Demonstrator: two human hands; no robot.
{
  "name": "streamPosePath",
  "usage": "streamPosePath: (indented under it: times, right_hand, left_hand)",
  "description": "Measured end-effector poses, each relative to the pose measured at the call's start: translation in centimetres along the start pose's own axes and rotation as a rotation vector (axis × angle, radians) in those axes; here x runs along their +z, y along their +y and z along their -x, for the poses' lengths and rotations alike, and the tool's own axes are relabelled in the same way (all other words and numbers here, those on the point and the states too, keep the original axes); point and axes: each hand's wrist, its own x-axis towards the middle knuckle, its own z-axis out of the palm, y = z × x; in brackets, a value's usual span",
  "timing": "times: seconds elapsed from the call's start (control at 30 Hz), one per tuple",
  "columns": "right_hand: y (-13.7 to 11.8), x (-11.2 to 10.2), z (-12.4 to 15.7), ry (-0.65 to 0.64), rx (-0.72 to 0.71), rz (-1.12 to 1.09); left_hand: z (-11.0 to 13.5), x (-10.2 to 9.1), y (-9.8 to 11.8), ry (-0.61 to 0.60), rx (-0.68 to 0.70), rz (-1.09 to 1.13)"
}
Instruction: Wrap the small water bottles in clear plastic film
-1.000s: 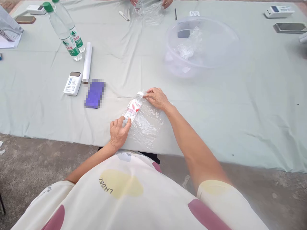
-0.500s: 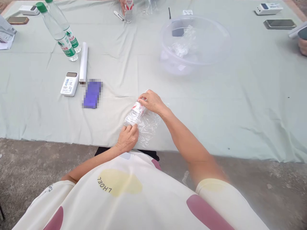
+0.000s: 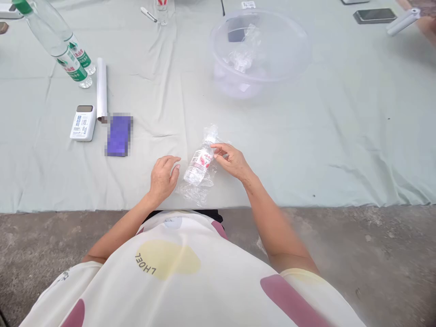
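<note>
A small clear bottle [image 3: 201, 162] with a pink and white label lies on its side on the pale green tablecloth [image 3: 306, 136], wrapped in crinkled clear plastic film [image 3: 195, 193]. My right hand [image 3: 231, 160] rests its fingertips on the bottle's upper part, fingers bent around it. My left hand [image 3: 163, 177] hovers just left of the bottle's base, fingers loosely curled and apart, touching nothing.
A clear plastic basin [image 3: 260, 50] with wrapped items stands beyond. At left are two green-capped water bottles [image 3: 70, 59], a white roll [image 3: 101, 88], a white device [image 3: 82, 122] and a blurred purple object [image 3: 118, 135]. Another person's phone [image 3: 374, 16] lies far right.
The film is now rolled tight around the bottle. My left hand has let go of it and moved left. The view has tilted down.
</note>
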Motion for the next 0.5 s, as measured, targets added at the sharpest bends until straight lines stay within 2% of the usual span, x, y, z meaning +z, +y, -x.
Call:
streamPosePath:
  times: [0.1,0.2,0.27,0.37,0.43,0.5]
  right_hand:
    - [0.9,-0.1,1.5,0.046,-0.013,-0.001]
    - [2.0,-0.3,2.6,0.129,0.025,-0.001]
    - [2.6,-0.7,3.2,0.258,0.117,-0.019]
    - [3.0,-1.5,3.8,0.517,0.216,-0.062]
    - [2.7,-1.9,3.8,0.644,0.133,-0.041]
    - [2.3,-2.3,3.4,0.672,-0.025,0.013]
  left_hand:
    - [-1.5,2.1,0.7,-0.212,0.0,-0.028]
    - [-1.8,3.8,2.7,-0.367,0.029,-0.014]
    - [-1.5,4.6,4.4,-0.409,0.019,-0.028]
    - [-0.8,5.8,6.7,-0.44,0.019,-0.091]
    - [-0.1,6.8,7.8,-0.461,0.079,-0.138]
    - [0.5,7.8,8.5,-0.485,0.172,-0.167]
